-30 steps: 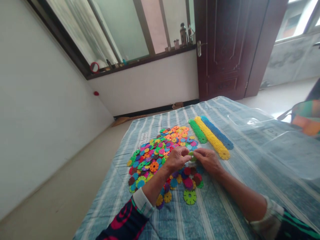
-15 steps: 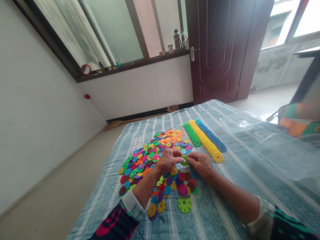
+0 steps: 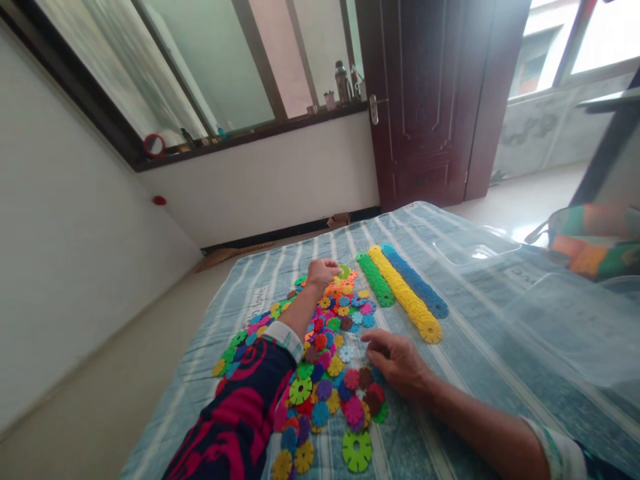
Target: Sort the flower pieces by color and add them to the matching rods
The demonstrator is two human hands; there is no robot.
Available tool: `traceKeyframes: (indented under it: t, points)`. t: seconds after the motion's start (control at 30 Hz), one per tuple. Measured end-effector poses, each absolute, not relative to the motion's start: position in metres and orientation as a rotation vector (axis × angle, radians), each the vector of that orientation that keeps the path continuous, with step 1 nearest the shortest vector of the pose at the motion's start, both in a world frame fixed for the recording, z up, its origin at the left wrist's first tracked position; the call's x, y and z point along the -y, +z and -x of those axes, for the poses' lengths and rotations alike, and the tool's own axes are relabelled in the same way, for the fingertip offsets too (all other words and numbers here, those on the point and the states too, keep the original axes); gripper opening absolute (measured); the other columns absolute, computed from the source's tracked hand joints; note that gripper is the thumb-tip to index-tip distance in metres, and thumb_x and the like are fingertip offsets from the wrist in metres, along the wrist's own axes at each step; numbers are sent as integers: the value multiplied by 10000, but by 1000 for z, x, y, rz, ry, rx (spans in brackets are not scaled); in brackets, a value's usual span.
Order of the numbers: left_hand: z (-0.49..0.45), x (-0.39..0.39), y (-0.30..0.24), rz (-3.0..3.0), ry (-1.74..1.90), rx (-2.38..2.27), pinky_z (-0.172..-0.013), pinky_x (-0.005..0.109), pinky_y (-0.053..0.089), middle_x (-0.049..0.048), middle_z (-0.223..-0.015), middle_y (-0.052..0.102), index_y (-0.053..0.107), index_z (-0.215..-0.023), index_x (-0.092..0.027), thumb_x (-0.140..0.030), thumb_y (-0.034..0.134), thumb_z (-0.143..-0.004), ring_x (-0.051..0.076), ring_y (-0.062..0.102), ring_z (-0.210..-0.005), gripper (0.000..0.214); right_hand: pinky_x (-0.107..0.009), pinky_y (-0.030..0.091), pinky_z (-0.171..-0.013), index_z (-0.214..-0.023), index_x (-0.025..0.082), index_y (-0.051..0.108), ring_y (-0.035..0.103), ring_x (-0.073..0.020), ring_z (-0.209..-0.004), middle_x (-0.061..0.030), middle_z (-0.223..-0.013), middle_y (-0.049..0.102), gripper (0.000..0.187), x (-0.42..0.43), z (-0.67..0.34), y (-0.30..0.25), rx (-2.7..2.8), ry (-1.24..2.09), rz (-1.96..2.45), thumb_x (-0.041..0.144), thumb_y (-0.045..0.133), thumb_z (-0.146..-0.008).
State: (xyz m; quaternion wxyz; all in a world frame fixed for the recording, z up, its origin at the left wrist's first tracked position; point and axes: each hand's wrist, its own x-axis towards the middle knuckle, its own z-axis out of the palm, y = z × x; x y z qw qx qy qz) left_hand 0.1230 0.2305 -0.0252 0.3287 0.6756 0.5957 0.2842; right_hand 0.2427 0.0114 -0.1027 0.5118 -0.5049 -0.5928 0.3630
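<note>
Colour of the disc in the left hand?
Lime green. The disc in the left hand shows best in the head view, at the fingertips.

disc pile: on cloth | disc rows: right of pile | tub: farther right

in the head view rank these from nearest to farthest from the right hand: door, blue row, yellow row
1. Yellow row: its near end lies just beyond the right hand, a little to the right.
2. Blue row: alongside, on the yellow one's right.
3. Door: far off, past the bed's far edge.
</note>
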Motion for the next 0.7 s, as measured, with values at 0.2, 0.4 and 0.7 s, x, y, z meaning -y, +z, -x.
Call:
traceKeyframes:
  t: [0.2,0.4,0.7]
  points:
    - [-161,-291,-43,-1786,611,-1736,-874,437,554,96,-1250,600,576,-1242,-167,-367,608,-928,234,621,-1060,374,-238,434,-629,-927,189,709,531,-128,-603,32,-630,572,250,-12,-242,-100,1431,903,1203,184,520,-764]
    - [-169,-318,-54,-1868,486,-1814,-878,432,551,94,-1246,601,575,-1243,-175,-360,622,-920,237,619,-1073,376,-245,441,-662,-914,206,716,568,-137,-641,24,-669,626,243,-12,-242,-101,1438,916,1210,158,536,-758]
    - [-159,-314,-44,-2118,308,-1807,-877,425,550,87,-1241,603,582,-1236,-178,-360,633,-912,244,618,-1082,376,-244,432,-655,-895,196,711,578,-141,-648,20,-655,610,233,-12,-242,-99,1453,920,1214,159,525,-758]
